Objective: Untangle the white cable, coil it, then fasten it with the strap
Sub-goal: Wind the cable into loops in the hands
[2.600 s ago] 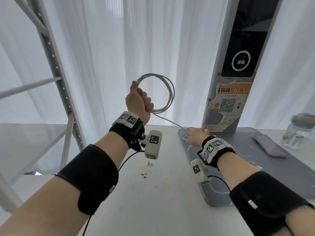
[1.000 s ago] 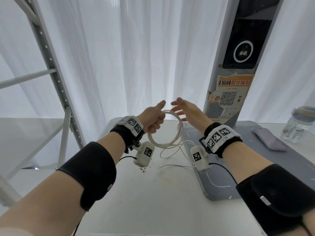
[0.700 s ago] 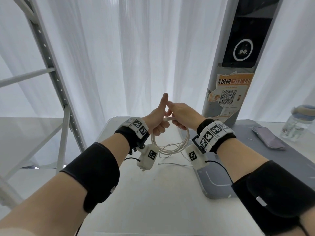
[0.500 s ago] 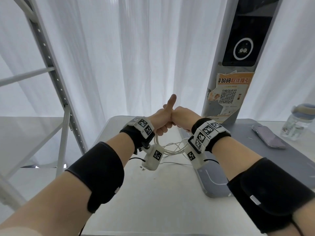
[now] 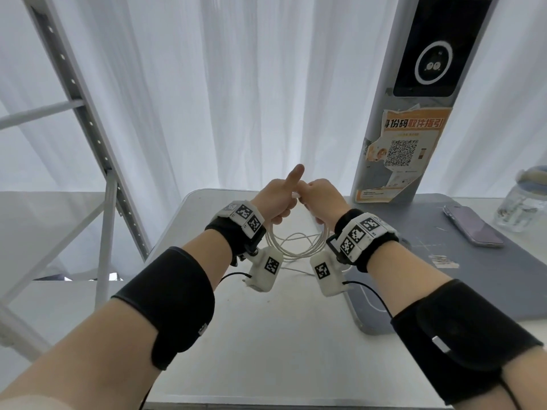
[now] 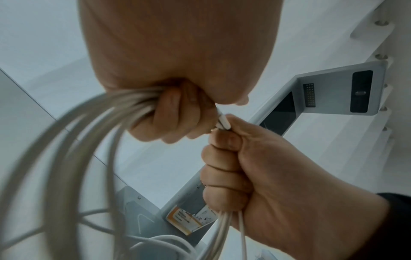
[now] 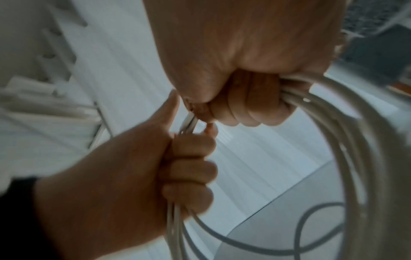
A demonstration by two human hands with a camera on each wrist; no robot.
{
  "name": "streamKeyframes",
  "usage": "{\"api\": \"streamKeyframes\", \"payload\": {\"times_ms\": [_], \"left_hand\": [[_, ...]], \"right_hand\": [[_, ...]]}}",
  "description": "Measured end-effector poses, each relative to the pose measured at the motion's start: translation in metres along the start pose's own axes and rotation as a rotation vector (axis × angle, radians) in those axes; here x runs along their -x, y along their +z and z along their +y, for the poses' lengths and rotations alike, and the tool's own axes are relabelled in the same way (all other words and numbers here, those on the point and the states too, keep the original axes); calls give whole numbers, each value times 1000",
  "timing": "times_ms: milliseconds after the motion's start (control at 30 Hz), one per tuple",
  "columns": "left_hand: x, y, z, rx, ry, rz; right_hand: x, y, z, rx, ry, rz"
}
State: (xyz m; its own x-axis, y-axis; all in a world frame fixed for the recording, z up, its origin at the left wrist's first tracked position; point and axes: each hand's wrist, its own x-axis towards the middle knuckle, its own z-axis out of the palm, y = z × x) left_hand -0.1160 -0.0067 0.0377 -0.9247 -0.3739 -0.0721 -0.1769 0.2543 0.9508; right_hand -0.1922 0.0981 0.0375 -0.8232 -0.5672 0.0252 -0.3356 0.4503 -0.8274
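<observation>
The white cable (image 5: 296, 247) is wound into a coil that hangs over the white table (image 5: 266, 335), with a few loose strands trailing onto it. My left hand (image 5: 278, 199) grips one side of the coil's top in a fist, thumb pointing up. My right hand (image 5: 321, 196) grips the other side, knuckles against the left hand. In the left wrist view my fingers (image 6: 166, 114) curl round the cable bundle (image 6: 73, 158). In the right wrist view the fingers (image 7: 244, 109) curl round the cable bundle (image 7: 355, 140). A small white piece (image 6: 223, 123) shows between the fists; I cannot tell what it is.
A grey mat (image 5: 444, 276) covers the table's right side, with a phone (image 5: 473, 226) and a clear water bottle (image 5: 527, 202) on it. A tall grey kiosk pillar (image 5: 414, 113) stands at the back right. A metal shelf frame (image 5: 88, 113) rises on the left.
The left hand has brought the coil down from head height. The right hand left the mat and came over to grip the coil beside it. In the last half second little moved.
</observation>
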Motion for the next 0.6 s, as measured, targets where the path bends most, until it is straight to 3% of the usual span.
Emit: {"api": "streamKeyframes", "payload": {"times_ms": [133,233,333,467,600], "left_hand": [[-13,-1,-23,1,13,51],[-24,2,-39,-41,37,63],[-34,6,-48,-212,85,64],[-44,10,-51,-319,106,43],[-47,7,-57,-114,61,62]], "right_hand": [[-9,4,18,-172,79,52],[-17,9,29,-195,111,-40],[-25,14,33,-133,156,-158],[-36,19,35,-46,178,-157],[-41,22,37,-98,157,-117]]}}
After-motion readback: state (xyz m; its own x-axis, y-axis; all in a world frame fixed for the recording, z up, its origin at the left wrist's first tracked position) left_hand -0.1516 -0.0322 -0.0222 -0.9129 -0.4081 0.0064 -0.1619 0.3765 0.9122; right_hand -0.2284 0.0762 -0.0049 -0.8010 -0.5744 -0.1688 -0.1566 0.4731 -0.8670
